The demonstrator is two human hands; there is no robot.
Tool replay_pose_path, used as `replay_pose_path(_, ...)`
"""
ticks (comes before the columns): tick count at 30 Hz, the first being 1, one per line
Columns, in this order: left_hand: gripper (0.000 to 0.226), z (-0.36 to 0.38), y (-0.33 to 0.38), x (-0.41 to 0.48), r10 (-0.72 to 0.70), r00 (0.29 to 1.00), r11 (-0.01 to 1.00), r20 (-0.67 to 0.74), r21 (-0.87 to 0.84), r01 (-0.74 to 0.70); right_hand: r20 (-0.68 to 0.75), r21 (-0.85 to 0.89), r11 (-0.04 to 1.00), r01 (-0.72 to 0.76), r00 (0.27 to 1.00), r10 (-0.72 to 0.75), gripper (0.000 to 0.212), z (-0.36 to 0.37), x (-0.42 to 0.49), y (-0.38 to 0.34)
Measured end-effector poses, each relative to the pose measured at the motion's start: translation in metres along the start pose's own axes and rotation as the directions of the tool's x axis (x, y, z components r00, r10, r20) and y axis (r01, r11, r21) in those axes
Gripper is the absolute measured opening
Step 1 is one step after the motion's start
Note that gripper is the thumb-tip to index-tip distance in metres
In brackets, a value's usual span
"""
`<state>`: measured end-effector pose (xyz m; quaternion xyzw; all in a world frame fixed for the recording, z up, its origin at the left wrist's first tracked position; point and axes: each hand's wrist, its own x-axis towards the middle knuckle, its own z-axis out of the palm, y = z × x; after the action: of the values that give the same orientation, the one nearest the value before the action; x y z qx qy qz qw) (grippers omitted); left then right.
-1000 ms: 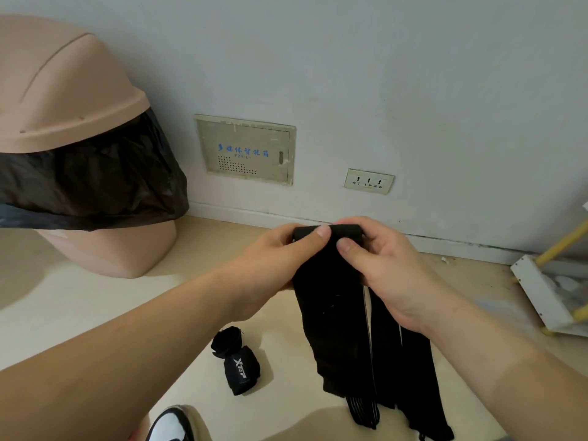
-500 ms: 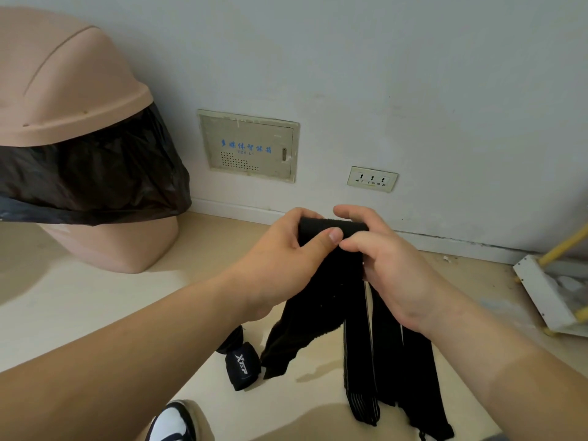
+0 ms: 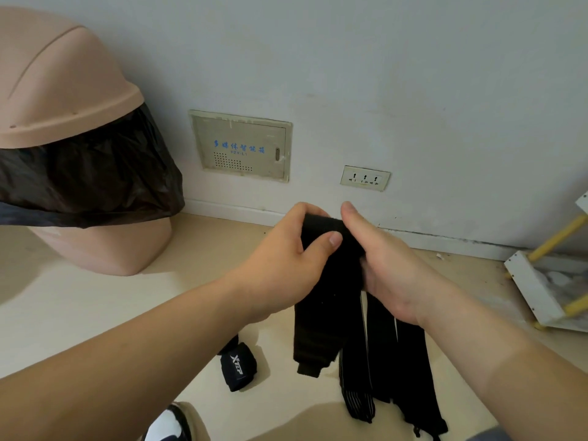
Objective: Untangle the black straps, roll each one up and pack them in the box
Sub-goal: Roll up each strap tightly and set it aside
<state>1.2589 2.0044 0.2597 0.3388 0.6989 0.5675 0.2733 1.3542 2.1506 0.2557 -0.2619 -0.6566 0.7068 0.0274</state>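
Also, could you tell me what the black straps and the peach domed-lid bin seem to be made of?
The black straps look like matte woven elastic fabric: they hang limp, and one end shows fine ribbing. The peach domed-lid bin looks like smooth moulded plastic with a soft sheen; its black liner seems crinkled plastic film.

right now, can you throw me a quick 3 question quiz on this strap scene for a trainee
1. True or false: the left hand and right hand both hold the top of a black strap.
2. The rolled strap with white lettering lies: A on the floor, B in a box, C on a shelf.
3. What hangs from under the pink bin lid?
Key: 1 true; 2 A; 3 a black bag.
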Motion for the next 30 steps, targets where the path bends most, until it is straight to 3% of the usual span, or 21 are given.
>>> replay_pose_path(4,0.017,-0.009,0.003,0.001,0.095,0.995,0.995,0.016,0.035,-0.095,0.065,-0.078,0.995,0.058,0.996,-0.053,0.067,-0.008,-0.005,-0.005)
replay_pose_path(8,0.032,-0.016,0.001,0.0,0.066,0.998,0.996,0.006,0.055,-0.066,0.018,-0.027,0.993,0.115,0.993,-0.115,0.055,-0.003,-0.004,0.001)
replay_pose_path(10,0.044,-0.014,-0.003,0.001,0.006,0.997,0.999,-0.082,0.047,-0.002,-0.038,0.001,0.991,0.135,0.99,-0.135,0.053,0.0,-0.001,0.005)
replay_pose_path(13,0.066,-0.015,-0.01,0.004,-0.04,0.973,0.967,-0.227,0.237,0.095,-0.143,0.046,0.985,0.167,0.977,-0.159,0.048,0.002,0.006,0.006)
replay_pose_path(17,0.04,-0.011,-0.013,0.005,0.064,0.951,0.942,-0.304,0.334,0.043,-0.225,0.072,0.98,0.186,0.96,-0.165,0.033,0.006,0.009,0.007)
replay_pose_path(21,0.017,-0.004,-0.015,0.007,0.12,0.93,0.95,-0.348,0.312,-0.006,-0.277,0.124,0.976,0.178,0.951,-0.139,0.031,0.009,0.011,0.009)
replay_pose_path(24,0.007,-0.001,-0.015,0.008,0.068,0.939,0.969,-0.336,0.248,0.019,-0.327,0.13,0.975,0.178,0.937,-0.127,0.037,0.012,0.013,0.012)
replay_pose_path(27,0.007,0.01,-0.012,0.004,-0.064,0.962,0.997,-0.265,0.025,0.073,-0.358,0.127,0.975,0.184,0.925,-0.128,0.061,0.02,0.013,0.016)
replay_pose_path(30,0.01,0.019,-0.011,0.0,-0.123,0.96,0.986,-0.253,-0.142,0.089,-0.359,0.161,0.965,0.206,0.923,-0.137,0.058,0.025,0.014,0.019)
